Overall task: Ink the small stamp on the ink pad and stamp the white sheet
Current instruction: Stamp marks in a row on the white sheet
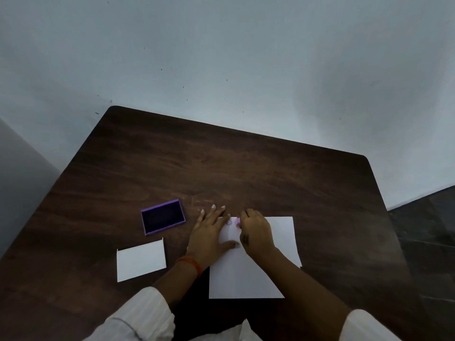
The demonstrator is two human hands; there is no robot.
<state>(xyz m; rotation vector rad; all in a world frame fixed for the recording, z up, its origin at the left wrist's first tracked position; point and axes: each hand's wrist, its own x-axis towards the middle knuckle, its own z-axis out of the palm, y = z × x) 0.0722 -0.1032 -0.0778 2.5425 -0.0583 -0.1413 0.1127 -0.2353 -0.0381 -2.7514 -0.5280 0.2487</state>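
Note:
The white sheet [248,274] lies flat on the dark wooden table [221,168] in front of me. My left hand [211,232] rests flat on the sheet's upper left corner, fingers spread. My right hand [256,232] is curled over the small stamp [237,221], of which only a pinkish-purple bit shows at the fingertips, held down on the sheet near its top edge. A faint round mark [229,222] sits on the paper just left of the stamp. The open purple ink pad [163,217] lies to the left, apart from both hands.
A smaller white card or lid [140,260] lies on the table left of the sheet, below the ink pad. A pale wall stands behind the table's far edge. Dark floor shows at the right.

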